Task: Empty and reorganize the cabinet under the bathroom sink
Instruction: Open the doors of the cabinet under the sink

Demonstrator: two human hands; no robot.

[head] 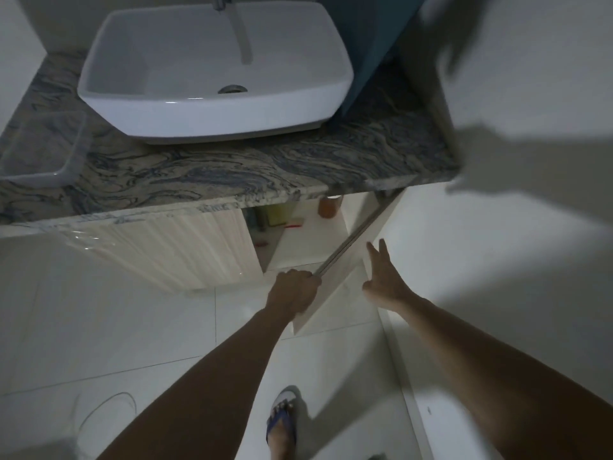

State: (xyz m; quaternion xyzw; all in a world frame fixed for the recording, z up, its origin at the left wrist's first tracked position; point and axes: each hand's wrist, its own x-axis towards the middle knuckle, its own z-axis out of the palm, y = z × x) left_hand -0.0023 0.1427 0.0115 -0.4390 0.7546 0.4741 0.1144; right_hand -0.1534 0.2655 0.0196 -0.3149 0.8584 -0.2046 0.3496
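Observation:
The cabinet under the white sink [212, 104] has its right door [351, 260] swung open toward me. My left hand [293, 287] is closed around the door's free edge near its metal strip. My right hand [386, 280] lies flat with fingers spread against the door's outer face. Inside the cabinet [298, 234] I see an orange bottle [328, 207], a yellow-green container [275, 215] and small red items on the white shelf. The left door [166, 244] stays closed.
A marbled grey-blue counter [232, 171] carries the sink and a clear plastic bin [39, 151] at the left. A teal panel [368, 44] stands behind the sink. White wall is at right, white floor tiles below, and my sandalled foot [282, 419].

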